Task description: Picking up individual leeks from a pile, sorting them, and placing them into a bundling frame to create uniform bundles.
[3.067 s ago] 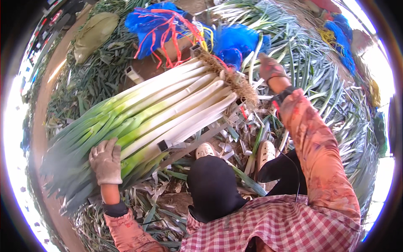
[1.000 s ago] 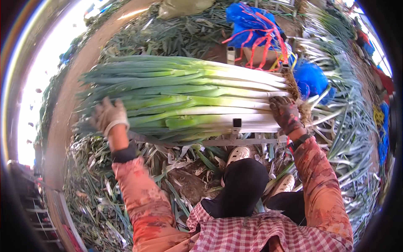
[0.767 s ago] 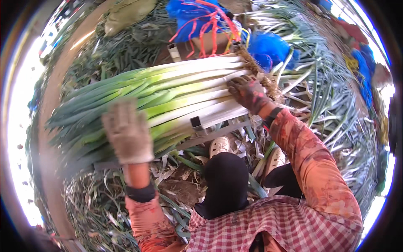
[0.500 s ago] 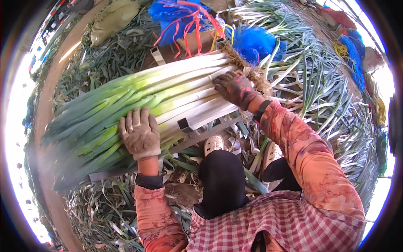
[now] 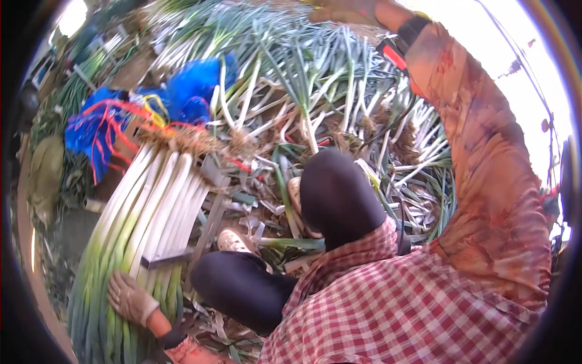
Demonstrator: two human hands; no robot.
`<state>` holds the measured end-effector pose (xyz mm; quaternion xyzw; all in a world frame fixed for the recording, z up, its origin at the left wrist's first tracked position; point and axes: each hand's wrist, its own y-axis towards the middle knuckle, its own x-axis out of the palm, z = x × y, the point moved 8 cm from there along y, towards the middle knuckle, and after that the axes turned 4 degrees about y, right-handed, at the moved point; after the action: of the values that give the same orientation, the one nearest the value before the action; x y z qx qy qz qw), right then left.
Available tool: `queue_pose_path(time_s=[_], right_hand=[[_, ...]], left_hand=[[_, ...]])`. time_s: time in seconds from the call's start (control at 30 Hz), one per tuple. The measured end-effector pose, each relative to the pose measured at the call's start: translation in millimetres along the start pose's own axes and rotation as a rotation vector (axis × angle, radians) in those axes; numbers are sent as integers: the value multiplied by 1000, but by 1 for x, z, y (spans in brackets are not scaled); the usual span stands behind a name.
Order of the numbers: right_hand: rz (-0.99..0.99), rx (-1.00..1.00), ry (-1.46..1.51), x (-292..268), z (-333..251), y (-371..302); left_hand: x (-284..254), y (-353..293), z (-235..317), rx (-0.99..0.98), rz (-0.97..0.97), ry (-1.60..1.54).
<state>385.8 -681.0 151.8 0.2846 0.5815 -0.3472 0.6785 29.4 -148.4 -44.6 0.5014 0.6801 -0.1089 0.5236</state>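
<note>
A thick bundle of long leeks (image 5: 154, 212) lies at the left, its white stems and brown roots away from me and its green leaves near. My left hand (image 5: 130, 297), in a tan glove, rests on the green part with its fingers laid out along it. Close by it, a grey metal bar (image 5: 167, 259) sticks up against the stems. My right hand (image 5: 348, 11) reaches far out at the upper edge, above the heap of loose leeks (image 5: 339, 79). It is blurred and partly cut off, so its fingers do not show clearly.
Blue netting (image 5: 194, 88) and red plastic strips (image 5: 112, 124) lie beyond the bundle's roots. A black and red object (image 5: 393, 53) is beside my right sleeve. Leaf scraps (image 5: 248, 203) litter the ground round my shoes. A tan sack (image 5: 45, 179) stands at the far left.
My view has swung to the right, so the bundle now appears at the left. My right hand has left the leeks' root end and stretched far out; my left hand stays on the leaves.
</note>
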Motion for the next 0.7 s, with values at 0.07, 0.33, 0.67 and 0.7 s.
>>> queue_pose_path(time_s=[0.07, 0.33, 0.67, 0.7], right_hand=[[-61, 277, 90, 52, 63, -41], [-388, 888, 509, 406, 57, -173], [-73, 1137, 930, 521, 15, -36], [-55, 1167, 943, 529, 26, -24]], left_hand=[[1, -1, 7, 10, 42, 1], [25, 7, 7, 38, 36, 52], [-8, -7, 10, -9, -61, 30], [-6, -6, 11, -6, -82, 28]])
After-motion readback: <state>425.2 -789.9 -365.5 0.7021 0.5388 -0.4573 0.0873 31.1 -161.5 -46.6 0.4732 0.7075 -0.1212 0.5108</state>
